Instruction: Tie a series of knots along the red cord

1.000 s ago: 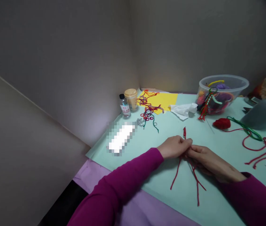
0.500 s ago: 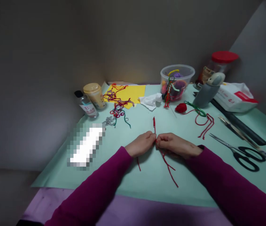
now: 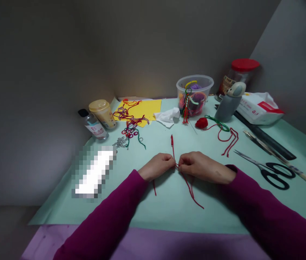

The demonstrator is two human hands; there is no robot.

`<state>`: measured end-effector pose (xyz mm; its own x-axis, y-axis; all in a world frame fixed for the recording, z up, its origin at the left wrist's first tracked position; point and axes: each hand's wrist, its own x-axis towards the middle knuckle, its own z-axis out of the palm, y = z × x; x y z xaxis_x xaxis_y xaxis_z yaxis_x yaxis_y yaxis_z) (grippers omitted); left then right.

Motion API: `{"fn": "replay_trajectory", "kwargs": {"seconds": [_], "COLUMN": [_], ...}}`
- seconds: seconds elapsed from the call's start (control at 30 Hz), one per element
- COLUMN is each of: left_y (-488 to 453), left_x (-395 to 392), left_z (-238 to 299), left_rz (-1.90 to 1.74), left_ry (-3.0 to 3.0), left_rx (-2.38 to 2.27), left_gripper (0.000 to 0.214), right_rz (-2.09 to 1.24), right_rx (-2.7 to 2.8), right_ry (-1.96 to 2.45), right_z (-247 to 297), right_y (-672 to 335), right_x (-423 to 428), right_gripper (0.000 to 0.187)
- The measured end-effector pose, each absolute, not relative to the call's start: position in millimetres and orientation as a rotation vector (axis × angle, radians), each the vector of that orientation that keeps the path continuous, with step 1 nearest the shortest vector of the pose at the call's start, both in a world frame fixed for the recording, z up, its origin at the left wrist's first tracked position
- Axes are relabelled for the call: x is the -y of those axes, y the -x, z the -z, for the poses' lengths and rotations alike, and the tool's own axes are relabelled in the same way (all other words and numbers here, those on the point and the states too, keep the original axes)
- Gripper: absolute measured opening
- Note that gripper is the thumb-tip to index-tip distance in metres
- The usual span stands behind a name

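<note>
A thin red cord [image 3: 172,141] runs from its knotted far end on the pale green table cover toward my two hands. My left hand [image 3: 158,166] is closed in a pinch on the cord, and one strand end comes out beneath it. Just to the right, my right hand [image 3: 200,167] pinches the cord too, with thumb and forefinger together. A short stretch of crossing strands shows between the fingertips. Loose red ends trail from the right hand toward the near edge. The exact knotting under the fingers is too small to make out.
Black-handled scissors [image 3: 268,169] and a brush-like stick [image 3: 304,178] lie to the right. Beyond are a red yarn ball [image 3: 201,123], a grey bottle [image 3: 229,104] and a clear tub [image 3: 195,81]. Yellow paper [image 3: 153,106], metal rings [image 3: 120,142] and a small bottle [image 3: 95,126] stand left.
My hands have drawn slightly apart, opening a small gap where crossing strands show. The trailing red ends have shifted closer together. The whole view has swung a little to the right.
</note>
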<state>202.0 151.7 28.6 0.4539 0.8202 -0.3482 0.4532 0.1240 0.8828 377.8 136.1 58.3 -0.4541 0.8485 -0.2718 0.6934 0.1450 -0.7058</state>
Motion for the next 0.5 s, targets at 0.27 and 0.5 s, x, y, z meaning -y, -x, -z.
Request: {"fn": "replay_trajectory", "kwargs": {"seconds": [0.27,0.5], "left_y": [-201,-197], "left_x": [-150,-153], "left_z": [-35,-35], "left_rz": [-0.378,-0.343], "left_ry": [-1.393,-1.326], "left_rx": [-1.108,-1.042], "left_gripper": [0.022,0.023], "right_rz": [-0.685,-0.899], "right_rx": [2.581,2.545], "right_ry": [1.536,1.239], "right_z": [-73,-75], "right_y": [-354,-347], "right_x": [-93,-80], "right_gripper": [0.020,0.024]}}
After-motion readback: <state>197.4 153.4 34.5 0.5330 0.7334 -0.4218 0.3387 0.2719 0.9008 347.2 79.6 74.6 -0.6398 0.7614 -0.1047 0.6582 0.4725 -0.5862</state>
